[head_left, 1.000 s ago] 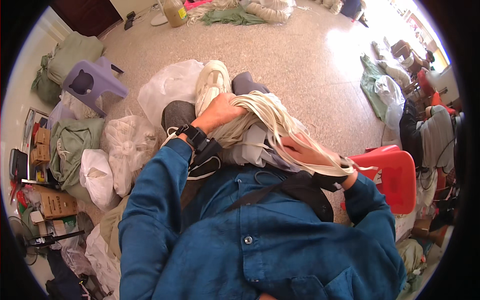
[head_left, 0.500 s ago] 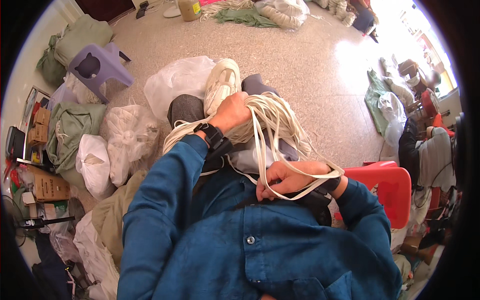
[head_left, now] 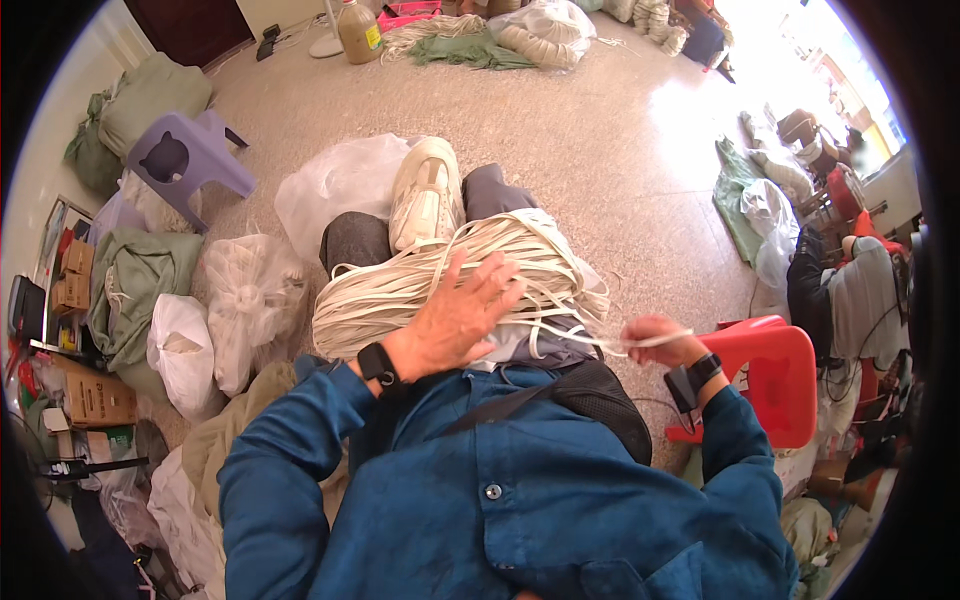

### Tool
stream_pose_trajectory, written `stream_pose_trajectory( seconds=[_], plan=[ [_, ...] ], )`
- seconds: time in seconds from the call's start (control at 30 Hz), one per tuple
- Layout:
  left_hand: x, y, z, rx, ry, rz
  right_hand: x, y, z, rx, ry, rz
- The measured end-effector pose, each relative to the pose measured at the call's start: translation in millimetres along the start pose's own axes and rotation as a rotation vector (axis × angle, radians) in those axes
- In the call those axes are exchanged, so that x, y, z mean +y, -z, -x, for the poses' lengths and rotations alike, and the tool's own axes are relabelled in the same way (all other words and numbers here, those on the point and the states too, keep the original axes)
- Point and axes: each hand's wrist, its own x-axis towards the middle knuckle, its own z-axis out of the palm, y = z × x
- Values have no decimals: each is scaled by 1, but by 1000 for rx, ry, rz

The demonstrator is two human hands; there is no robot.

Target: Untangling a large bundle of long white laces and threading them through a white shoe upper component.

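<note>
Right hand (head_left: 666, 349) has swung out right of center, fingers closed on a loose strand (head_left: 679, 336). Left hand (head_left: 455, 318)'s now flat, fingers spread, on the cream cord bundle (head_left: 365, 300) mid-frame. Looks like bundling; next pull probably needs it pinned.

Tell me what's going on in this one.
A person in a blue long-sleeved shirt has a thick bundle of flat cream cords lying across their lap. Their left hand, fingers spread, rests on top of the bundle. The right hand, off to the side near a red plastic stool, holds a loose cream strand.
</note>
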Motion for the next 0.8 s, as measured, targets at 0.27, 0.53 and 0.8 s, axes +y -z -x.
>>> stream_pose_trajectory(
  seconds=[0.27,0.53,0.8],
  plan=[
    [-5,-2,50,-244,-192,363,76,15,4,-151,-446,356],
    [-14,44,82,-87,185,754,121,142,-20,868,188,754],
    [-50,31,153,-94,549,-123,-114,-107,-63,492,1065,737]
  ],
)
